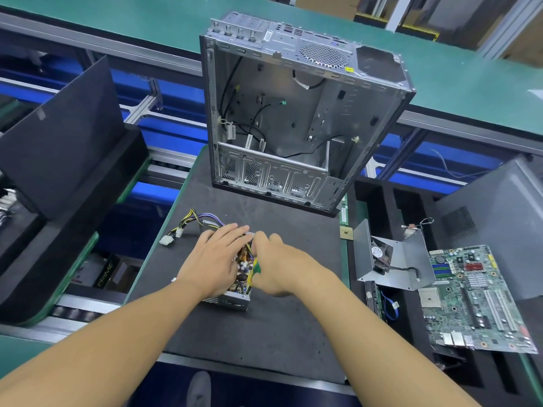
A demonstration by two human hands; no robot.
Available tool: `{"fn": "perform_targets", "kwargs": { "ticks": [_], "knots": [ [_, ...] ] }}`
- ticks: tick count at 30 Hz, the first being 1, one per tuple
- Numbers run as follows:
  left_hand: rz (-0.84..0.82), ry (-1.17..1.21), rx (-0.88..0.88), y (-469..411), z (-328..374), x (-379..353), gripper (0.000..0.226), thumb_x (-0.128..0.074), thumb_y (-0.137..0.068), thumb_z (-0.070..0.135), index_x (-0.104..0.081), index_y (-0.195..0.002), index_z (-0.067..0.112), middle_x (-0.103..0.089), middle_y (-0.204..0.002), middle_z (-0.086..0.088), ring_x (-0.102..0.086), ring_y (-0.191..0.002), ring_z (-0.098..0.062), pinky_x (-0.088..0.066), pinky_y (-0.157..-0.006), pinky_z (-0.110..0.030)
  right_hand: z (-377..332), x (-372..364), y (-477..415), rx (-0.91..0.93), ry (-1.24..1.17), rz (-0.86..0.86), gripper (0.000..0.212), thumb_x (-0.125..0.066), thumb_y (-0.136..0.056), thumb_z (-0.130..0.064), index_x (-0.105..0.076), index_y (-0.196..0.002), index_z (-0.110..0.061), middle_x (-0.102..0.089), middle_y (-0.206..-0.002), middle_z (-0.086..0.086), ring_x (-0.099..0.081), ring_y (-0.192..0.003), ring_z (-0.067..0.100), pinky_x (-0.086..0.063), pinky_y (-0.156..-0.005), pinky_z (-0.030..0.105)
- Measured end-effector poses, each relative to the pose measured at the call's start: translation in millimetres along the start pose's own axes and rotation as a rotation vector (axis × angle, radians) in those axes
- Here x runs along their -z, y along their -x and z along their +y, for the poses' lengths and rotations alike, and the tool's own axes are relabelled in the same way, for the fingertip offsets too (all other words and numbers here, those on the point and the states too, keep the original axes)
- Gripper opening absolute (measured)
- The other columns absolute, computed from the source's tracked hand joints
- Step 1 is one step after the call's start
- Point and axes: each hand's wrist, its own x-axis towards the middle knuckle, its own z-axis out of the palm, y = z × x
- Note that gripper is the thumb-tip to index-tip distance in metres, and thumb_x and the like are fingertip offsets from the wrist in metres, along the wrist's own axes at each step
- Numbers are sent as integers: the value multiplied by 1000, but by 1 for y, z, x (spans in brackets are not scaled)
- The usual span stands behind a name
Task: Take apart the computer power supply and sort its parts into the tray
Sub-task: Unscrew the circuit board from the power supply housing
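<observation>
The desk [264, 333] fills mid-frame, the open case [293, 113] at its top. The tray [411, 207] at right holds motherboard [476, 298] and fan cover [411, 259]. At centre my left hand [217, 257] lies flat on the power supply [232, 301]; my right hand [279, 265] grips a yellow-green thing [255, 271].

an electronics teardown line in a factory or recycling workshop. a long green conveyor belt [147, 27] runs across the back on aluminium frame rails [141, 110], with cardboard boxes [329, 4] stacked behind it. the tabletop [264, 333] is covered in a black mat and carries a gutted computer case [293, 113], its loose cables hanging inside. beside it a black foam tray [408, 318] with cut compartments holds a bare motherboard [476, 301] and a fan housing [390, 257]. a roller track [73, 314] runs along the left.
</observation>
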Motion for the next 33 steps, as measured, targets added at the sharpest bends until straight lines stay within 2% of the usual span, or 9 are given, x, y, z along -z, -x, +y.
{"fn": "perform_targets", "kwargs": {
  "ticks": [5, 8, 12, 17, 22, 24, 28, 30, 33],
  "knots": [
    [-12, -7, 23, 0, -1, -4, 63, -46, -90, 26, -35, -152, 34, -25, -161, 19, -19, -149, -8, -18, -116, -35, 0, -4, -1, -133, 81, 107, 60, -27, -97, -67, -37, -125, -15, -56, -117, 8, -59, -100, 33, -36, -68, 39],
    [-2, 5, 15, 1, -1, -3, 66, -51, -86, 21, -40, -150, 31, -31, -159, 16, -24, -148, -10, -19, -115, -35, 3, -5, -4, -132, 104, 122, 55, -21, -102, -58, -43, -124, -12, -60, -119, 11, -58, -108, 34, -35, -71, 40],
    [-2, -28, 2, 1, 0, 0, 69, -49, -82, 22, -39, -150, 32, -32, -158, 16, -26, -147, -10, -19, -113, -34, 2, -3, -4, -85, 100, 82, 41, -37, -102, -43, -40, -130, -13, -59, -122, 10, -56, -104, 33, -36, -72, 38],
    [-8, -31, 2, 1, 0, 0, 69, -48, -83, 22, -37, -150, 33, -30, -159, 16, -23, -147, -10, -17, -113, -33, 2, -1, -2, -45, 64, -3, 50, -56, -91, -37, -36, -134, -18, -48, -127, 8, -56, -108, 34, -40, -75, 38],
    [-15, -31, 18, 1, 1, -1, 65, -42, -89, 27, -32, -153, 33, -24, -161, 18, -17, -149, -8, -15, -115, -34, 2, -7, -1, -170, 99, 118, 66, -29, -94, -71, -41, -127, -15, -60, -118, 8, -59, -107, 32, -36, -70, 39],
    [-10, -27, 22, 1, 1, -1, 65, -46, -90, 24, -33, -153, 33, -24, -161, 18, -17, -149, -8, -16, -116, -34, 1, -7, -3, -179, 103, 130, 64, -19, -99, -65, -44, -126, -13, -60, -120, 10, -58, -109, 33, -33, -70, 40],
    [-12, -37, 9, 1, 1, 1, 69, -49, -85, 22, -35, -152, 32, -28, -160, 17, -21, -148, -9, -18, -115, -34, 0, -7, -3, -108, 77, 118, 38, -33, -103, -42, -42, -124, -12, -60, -120, 10, -56, -101, 32, -34, -71, 38],
    [-7, -34, 6, 1, 1, 1, 70, -50, -84, 21, -36, -152, 32, -30, -159, 16, -22, -148, -10, -18, -114, -34, 0, -5, -3, -80, 54, 92, 38, -42, -99, -40, -40, -127, -14, -59, -120, 8, -53, -95, 31, -35, -72, 37],
    [-11, -39, 4, 1, 0, 1, 69, -52, -84, 22, -37, -151, 32, -31, -159, 16, -23, -147, -10, -19, -113, -34, 1, -4, -2, -62, 15, 58, 51, -53, -92, -40, -36, -136, -19, -49, -128, 6, -56, -109, 32, -38, -75, 37]
  ]
}}
